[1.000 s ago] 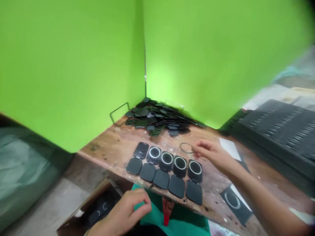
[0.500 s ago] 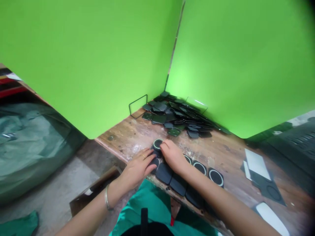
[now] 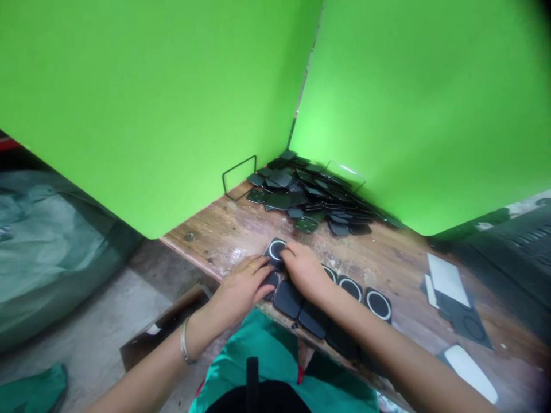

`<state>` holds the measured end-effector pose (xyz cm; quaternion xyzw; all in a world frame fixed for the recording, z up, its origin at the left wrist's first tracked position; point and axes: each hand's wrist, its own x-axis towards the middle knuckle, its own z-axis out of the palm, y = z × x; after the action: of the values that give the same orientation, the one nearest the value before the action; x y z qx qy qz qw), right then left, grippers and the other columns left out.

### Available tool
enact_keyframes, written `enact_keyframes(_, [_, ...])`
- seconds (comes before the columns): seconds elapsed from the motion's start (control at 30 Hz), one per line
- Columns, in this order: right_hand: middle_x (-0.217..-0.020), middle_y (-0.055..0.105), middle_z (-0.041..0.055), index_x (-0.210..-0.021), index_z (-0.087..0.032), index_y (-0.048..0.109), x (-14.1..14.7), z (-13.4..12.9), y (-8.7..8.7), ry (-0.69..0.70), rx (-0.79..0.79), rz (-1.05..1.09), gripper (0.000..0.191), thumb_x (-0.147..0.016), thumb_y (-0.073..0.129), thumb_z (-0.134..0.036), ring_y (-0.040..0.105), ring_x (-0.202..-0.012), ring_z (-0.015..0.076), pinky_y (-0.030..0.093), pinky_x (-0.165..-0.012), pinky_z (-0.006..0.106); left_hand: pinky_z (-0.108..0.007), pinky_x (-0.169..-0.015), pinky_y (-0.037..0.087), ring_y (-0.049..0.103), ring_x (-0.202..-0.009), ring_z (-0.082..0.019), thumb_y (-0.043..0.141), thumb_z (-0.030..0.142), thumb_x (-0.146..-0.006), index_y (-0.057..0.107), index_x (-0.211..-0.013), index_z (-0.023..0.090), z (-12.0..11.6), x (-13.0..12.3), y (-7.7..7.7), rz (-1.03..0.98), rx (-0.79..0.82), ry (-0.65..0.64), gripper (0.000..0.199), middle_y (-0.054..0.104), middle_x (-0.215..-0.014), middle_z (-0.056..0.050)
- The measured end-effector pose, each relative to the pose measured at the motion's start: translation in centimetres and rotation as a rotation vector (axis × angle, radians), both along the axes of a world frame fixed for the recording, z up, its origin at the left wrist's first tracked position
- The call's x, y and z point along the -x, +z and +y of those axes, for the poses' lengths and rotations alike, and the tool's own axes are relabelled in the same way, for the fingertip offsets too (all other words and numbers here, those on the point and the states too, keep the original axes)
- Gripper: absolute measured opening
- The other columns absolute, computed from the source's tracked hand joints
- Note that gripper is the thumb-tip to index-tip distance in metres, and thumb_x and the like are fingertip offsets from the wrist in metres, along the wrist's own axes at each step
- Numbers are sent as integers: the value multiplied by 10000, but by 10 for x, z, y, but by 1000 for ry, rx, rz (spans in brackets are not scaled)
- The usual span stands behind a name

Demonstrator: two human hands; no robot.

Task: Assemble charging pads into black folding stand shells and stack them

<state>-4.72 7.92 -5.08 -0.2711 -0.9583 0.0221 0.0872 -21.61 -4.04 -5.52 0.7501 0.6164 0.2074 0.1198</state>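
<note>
A small black square pad with a white ring (image 3: 276,250) lies at the left end of a row along the bench's front. My right hand (image 3: 303,269) has its fingers bent and closed on the pad's right edge. At the pad's left side, my left hand (image 3: 245,284) lies with fingers stretched out, their tips touching it. Its thumb rests by a plain dark piece (image 3: 270,285) just below. Further along are plain dark pads (image 3: 287,299) and more ringed pads (image 3: 379,304), partly hidden by my right hand and forearm.
Behind my hands, many dark flat plates (image 3: 318,195) are heaped in the corner of green panels (image 3: 150,115). A thin black wire frame (image 3: 239,178) stands left of the heap. White and grey flat pieces (image 3: 450,281) lie at the right of the wooden bench (image 3: 202,235).
The view has shifted slightly. Both hands stay at the same ringed pad, whose ring now shows a little more fully.
</note>
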Motion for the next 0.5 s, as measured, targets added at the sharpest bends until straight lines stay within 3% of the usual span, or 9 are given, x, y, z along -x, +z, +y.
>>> enact_keyframes(0.27, [-1122, 648, 166, -1156, -117, 677, -30, 0, 3, -58, 23, 169, 324, -951, 427, -109, 525, -1017, 289, 433, -872, 412, -474, -1115, 415, 468, -1316, -280, 547, 351, -957, 516, -1346, 202, 8, -3, -3, -32, -67, 46, 417, 550, -1347, -126])
enact_keyframes(0.5, [-1265, 609, 193, -1214, -94, 671, -23, 0, -2, -74, 21, 94, 392, -891, 451, -77, 389, -1280, 354, 336, -1024, 504, -507, -1095, 399, 452, -1283, -317, 549, 393, -949, 531, -1315, 167, 20, -10, -2, 88, -64, 138, 431, 530, -1314, -151])
